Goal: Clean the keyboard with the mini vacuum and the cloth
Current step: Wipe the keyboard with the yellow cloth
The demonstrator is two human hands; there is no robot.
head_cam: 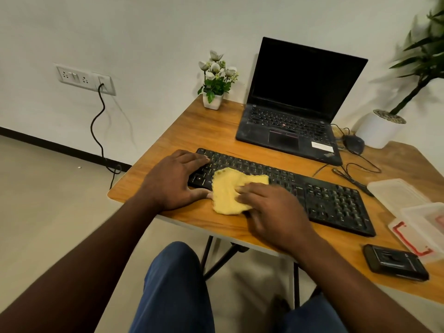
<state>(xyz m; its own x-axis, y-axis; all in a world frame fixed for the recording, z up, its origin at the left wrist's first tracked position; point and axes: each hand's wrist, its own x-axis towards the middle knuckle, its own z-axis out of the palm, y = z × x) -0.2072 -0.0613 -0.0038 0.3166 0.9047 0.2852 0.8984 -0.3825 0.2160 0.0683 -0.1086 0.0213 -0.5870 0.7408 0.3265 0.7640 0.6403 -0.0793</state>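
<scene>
A black keyboard [312, 195] lies slantwise across the wooden table [187, 133]. My left hand [173, 180] rests flat on the keyboard's left end, fingers spread over the keys and thumb at its front edge. A yellow cloth [227, 188] is spread over the left-middle keys and the front edge. My right hand [271, 207] presses on the cloth's right part with straight fingers. A black mini vacuum [395, 262] lies on the table near the front right edge, apart from both hands.
An open black laptop [293, 109] stands behind the keyboard. A small flower pot [212, 100] sits at the back left corner. A black mouse [353, 143] with cables and a white plant pot [379, 129] sit at right. Clear plastic containers [408, 207] lie beside the keyboard's right end.
</scene>
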